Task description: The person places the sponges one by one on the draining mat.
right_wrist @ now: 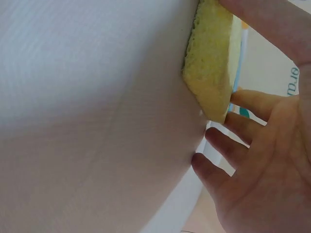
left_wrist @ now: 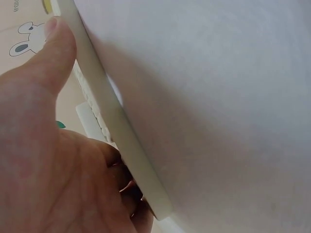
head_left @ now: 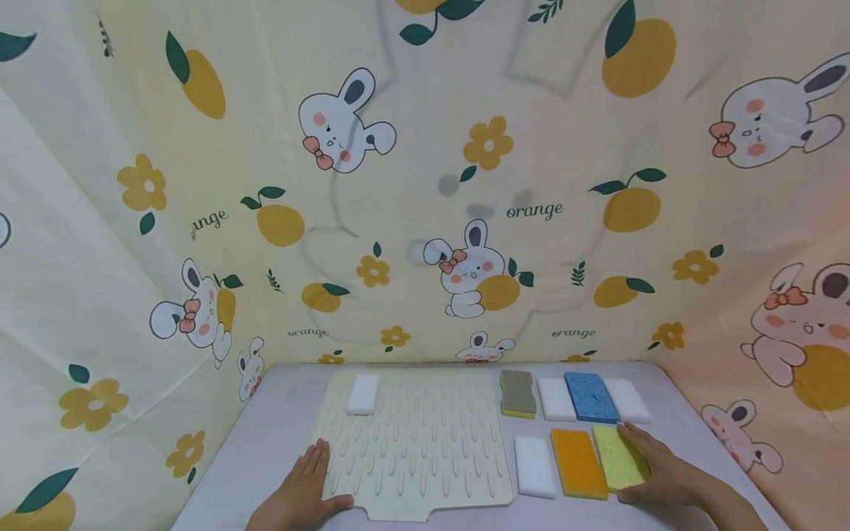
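Note:
A cream draining mat (head_left: 415, 442) with raised oval ridges and a spout at its near edge lies on the table. My left hand (head_left: 302, 483) rests at its near left corner, fingers along the left side and thumb by the near edge; in the left wrist view the thumb (left_wrist: 56, 58) lies against the mat's rim (left_wrist: 131, 145). A white sponge block (head_left: 363, 394) sits on the mat's far left. My right hand (head_left: 664, 472) spans a light yellow sponge (head_left: 619, 457) between thumb and fingers. In the right wrist view, fingertips touch the yellow sponge's (right_wrist: 209, 53) end.
Beside the yellow sponge lie an orange sponge (head_left: 579, 463) and a white block (head_left: 535, 466). Behind them stretch a grey-and-yellow sponge (head_left: 518, 393), a white block (head_left: 556, 399), a blue sponge (head_left: 591, 397) and another white block (head_left: 628, 400). A printed curtain (head_left: 412, 184) surrounds the table (head_left: 239, 450).

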Tool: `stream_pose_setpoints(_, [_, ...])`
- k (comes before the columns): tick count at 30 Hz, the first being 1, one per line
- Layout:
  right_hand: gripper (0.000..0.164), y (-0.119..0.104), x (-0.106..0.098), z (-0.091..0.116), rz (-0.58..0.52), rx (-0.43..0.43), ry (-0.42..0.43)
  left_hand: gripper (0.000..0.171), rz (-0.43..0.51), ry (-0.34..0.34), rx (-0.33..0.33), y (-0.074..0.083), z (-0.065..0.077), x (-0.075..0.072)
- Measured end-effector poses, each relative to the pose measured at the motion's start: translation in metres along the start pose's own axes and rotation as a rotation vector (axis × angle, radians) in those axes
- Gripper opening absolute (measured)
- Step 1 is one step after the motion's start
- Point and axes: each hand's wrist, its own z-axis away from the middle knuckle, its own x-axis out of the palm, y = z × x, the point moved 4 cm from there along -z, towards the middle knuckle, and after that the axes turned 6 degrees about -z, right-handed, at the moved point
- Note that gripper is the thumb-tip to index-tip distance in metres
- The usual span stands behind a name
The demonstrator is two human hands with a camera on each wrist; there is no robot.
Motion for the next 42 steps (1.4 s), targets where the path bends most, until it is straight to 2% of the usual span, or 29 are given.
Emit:
stream_pose_setpoints(10, [0.124,0.001,0.002,0.001,0.009,0.008,0.041,0.127,0.045,-0.018,0.028,-0.002,0.0,0.002])
stream_pose_setpoints(15, [0.124,0.002,-0.001,0.005,0.031,-0.016,0.077,0.126,0.033,-0.032,0.01,-0.001,0.0,0.003])
stream_pose_setpoints(20, [0.123,-0.001,-0.006,0.009,0.042,-0.041,0.113,0.129,0.042,-0.018,0.041,-0.003,0.0,0.004])
stream_pose_setpoints(22, [0.122,-0.004,-0.009,0.01,0.04,-0.063,0.138,0.132,0.042,0.0,0.051,-0.004,-0.001,0.004])
stream_pose_setpoints(28, [0.12,-0.022,-0.009,0.014,0.034,-0.204,0.241,0.134,0.039,0.046,0.049,-0.011,-0.005,0.01])
stream_pose_setpoints(33, [0.12,-0.04,-0.004,0.01,0.005,-0.256,0.293,0.132,0.046,0.077,0.057,-0.015,-0.005,0.013])
stream_pose_setpoints(38, [0.12,-0.056,0.001,0.003,-0.005,-0.273,0.313,0.132,0.056,0.066,0.055,-0.014,-0.005,0.013])
stream_pose_setpoints(42, [0.12,-0.067,0.005,-0.001,-0.021,-0.32,0.337,0.133,0.056,0.046,0.054,-0.013,-0.005,0.013])
